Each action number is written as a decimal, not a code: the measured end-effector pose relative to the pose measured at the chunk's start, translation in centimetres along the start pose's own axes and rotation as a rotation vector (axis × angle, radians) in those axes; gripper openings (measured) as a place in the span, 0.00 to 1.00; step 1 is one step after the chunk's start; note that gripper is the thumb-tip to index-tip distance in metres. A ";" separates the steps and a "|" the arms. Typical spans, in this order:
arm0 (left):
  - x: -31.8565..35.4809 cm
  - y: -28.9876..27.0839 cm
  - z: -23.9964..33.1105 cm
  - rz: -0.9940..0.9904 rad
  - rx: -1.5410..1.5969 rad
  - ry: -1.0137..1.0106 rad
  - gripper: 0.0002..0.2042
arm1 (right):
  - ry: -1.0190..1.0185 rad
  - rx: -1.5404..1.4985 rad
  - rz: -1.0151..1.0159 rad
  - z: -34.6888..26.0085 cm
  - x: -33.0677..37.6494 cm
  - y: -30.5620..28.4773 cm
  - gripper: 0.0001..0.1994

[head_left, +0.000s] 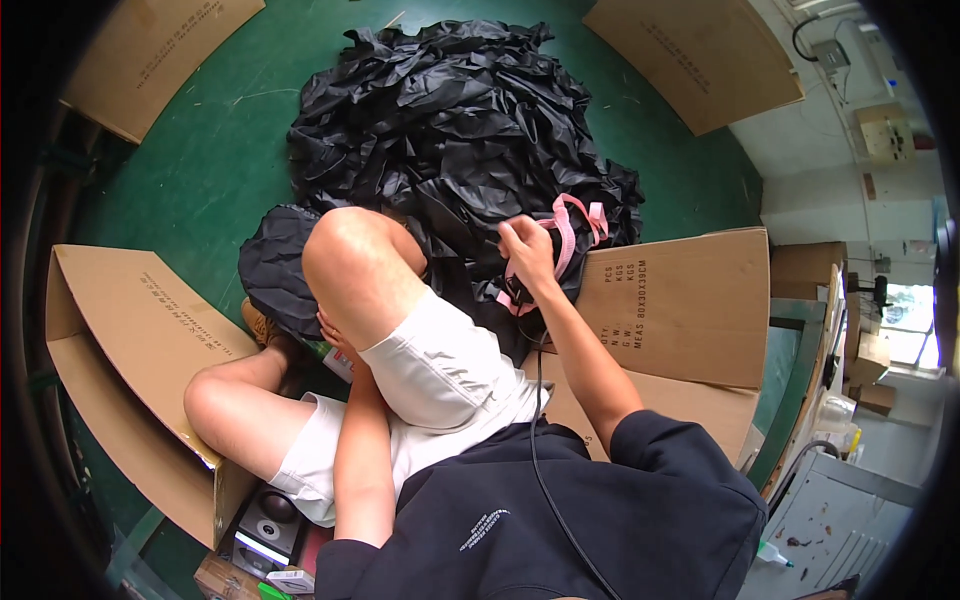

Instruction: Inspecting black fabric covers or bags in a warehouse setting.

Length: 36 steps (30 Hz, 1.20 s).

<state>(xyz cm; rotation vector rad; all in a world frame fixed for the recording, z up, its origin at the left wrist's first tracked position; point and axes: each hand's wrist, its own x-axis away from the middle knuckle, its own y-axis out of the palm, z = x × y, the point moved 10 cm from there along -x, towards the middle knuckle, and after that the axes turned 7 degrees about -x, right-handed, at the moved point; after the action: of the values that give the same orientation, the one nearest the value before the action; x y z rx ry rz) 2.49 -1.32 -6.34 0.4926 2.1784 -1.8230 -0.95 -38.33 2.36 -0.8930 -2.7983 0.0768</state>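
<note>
Right hand [525, 252]: I'm keeping it partly curled, thumb up top, right beside the pink straps [598, 219]. Can't tell if my fingers are actually pinching anything, the undersides aren't showing.
Left hand [336, 335]: it's sitting low behind my raised right knee [345, 245], mostly hidden, so no clue how open it is or whether it's holding something.
Black fabric [440, 120]: this big crumpled heap is spreading across the green floor [210, 170] in front of me, its near edge running close to my right hand.
Pink straps: they're looping over the heap's right edge, next to some dark stuff I can't make out.
Round black bundle [280, 265]: it's bulging out left of that same knee, just above my brown shoe [258, 322].
Cardboard: one folded-open box [150, 310] is standing on my left, and a printed panel [690, 300] is leaning on my right.
Cable [537, 440]: a thin black one is trailing down over my dark shirt [620, 500].
</note>
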 end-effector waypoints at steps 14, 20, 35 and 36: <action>0.2 -2.4 -5.9 -0.428 0.256 -0.097 0.19 | 0.402 0.741 -0.227 17.3 -5.2 4.8 0.21; -2.6 -3.5 -5.6 -0.560 0.390 -0.189 0.18 | 0.462 0.678 -0.075 22.7 1.2 7.6 0.16; -8.7 -10.0 -4.3 -0.744 0.996 -0.445 0.16 | -0.286 -0.472 -0.147 -10.1 -2.6 -1.8 0.10; -9.0 -10.5 -4.4 -0.751 1.039 -0.457 0.15 | -0.327 -0.479 -0.208 -13.3 -1.9 -0.6 0.11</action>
<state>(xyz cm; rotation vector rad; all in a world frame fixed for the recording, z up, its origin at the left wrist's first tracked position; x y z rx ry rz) 6.39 0.50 7.52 -0.6428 1.0093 -2.9923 3.01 -40.12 15.13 -0.7203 -3.2685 -0.5475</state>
